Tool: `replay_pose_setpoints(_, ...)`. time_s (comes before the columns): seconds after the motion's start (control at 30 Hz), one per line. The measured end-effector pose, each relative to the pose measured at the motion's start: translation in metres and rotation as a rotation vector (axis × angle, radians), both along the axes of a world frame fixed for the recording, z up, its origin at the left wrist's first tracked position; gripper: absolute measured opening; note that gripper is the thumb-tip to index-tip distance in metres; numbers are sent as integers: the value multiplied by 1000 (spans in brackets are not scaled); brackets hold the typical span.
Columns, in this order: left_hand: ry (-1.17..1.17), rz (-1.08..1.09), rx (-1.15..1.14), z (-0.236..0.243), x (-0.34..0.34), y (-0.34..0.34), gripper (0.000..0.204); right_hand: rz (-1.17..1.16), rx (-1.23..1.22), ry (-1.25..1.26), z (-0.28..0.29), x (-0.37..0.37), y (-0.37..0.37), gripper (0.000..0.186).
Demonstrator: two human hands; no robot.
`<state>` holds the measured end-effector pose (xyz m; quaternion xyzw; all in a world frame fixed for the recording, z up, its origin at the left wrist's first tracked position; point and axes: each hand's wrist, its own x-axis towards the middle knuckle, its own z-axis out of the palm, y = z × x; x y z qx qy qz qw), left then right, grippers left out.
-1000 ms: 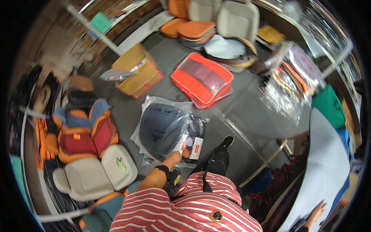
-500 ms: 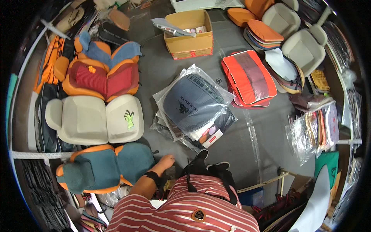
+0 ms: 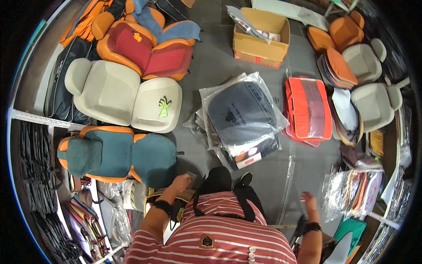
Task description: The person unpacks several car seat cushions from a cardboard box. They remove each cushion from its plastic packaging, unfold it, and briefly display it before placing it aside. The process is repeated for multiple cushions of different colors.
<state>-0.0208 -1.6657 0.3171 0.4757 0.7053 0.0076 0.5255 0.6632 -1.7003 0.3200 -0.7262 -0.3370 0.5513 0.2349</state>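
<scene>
My left hand (image 3: 180,181) hangs beside the teal-and-orange seat cushion (image 3: 154,159), near its lower right corner. Its fingers are loosely stretched, and I make out nothing held in them. On the right, my right hand (image 3: 309,202) is over the grey floor, its fingers slightly apart and no object visible in it. Ahead of my feet lies a stack of dark grey seat covers (image 3: 241,112) in clear plastic bags. A beige seat (image 3: 110,90) with a pair of yellow-green gloves (image 3: 164,108) on it stands to the left.
A brown cardboard box (image 3: 259,49) holds grey packages at the far side. Red zip cases (image 3: 308,109) lie right of the stack. Bagged covers (image 3: 351,189), orange cushions (image 3: 340,68) and grey seats (image 3: 372,107) line the right; a red-and-orange seat (image 3: 132,48) stands at left.
My view has shifted, so the stack, box and red cases sit farther right. My right hand has come into view at the lower right. My left hand stays near the teal seat.
</scene>
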Motion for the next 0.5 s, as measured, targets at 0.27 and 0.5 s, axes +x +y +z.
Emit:
replay_pose_setpoints(0.27, 185, 224, 4, -61, -130, -84, 19, 717, -179, -280, -43, -241, 81, 38)
replay_pose_setpoints(0.5, -261, 908, -309, -79, -258, -64, 12, 973, -102, -567, -69, -293, 169, 27)
